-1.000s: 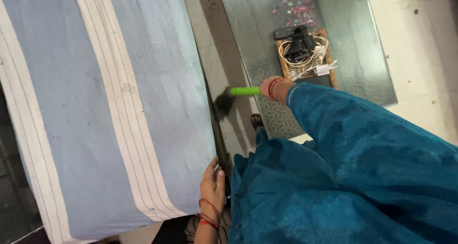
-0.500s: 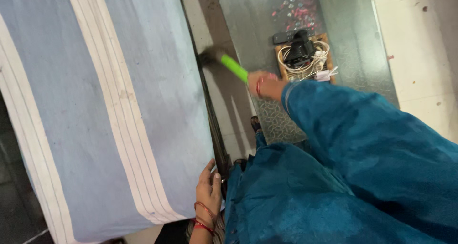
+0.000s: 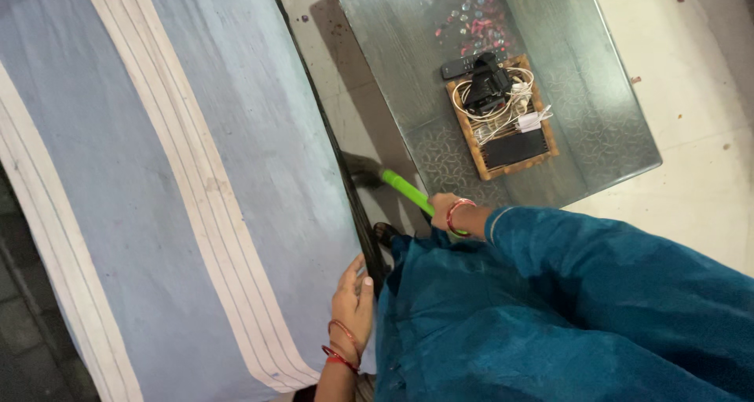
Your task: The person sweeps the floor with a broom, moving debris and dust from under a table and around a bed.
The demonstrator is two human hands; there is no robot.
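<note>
My right hand grips the bright green handle of a short broom. Its dark bristles touch the pale floor beside the bed's dark edge. My left hand, with red bangles at the wrist, rests flat on the edge of the blue bed sheet with white stripes. Its fingers lie together on the cloth. My teal sleeve and dress fill the lower right.
A glass-topped low table stands right of the bed. On it sits a wooden tray with a black device, white cables and a remote. Coloured stones show under the glass at the top. Pale tiled floor lies beyond the table.
My right hand has pulled back toward my body, drawing the broom head along the floor beside the bed and nearer to me. My left hand stays on the sheet's edge.
</note>
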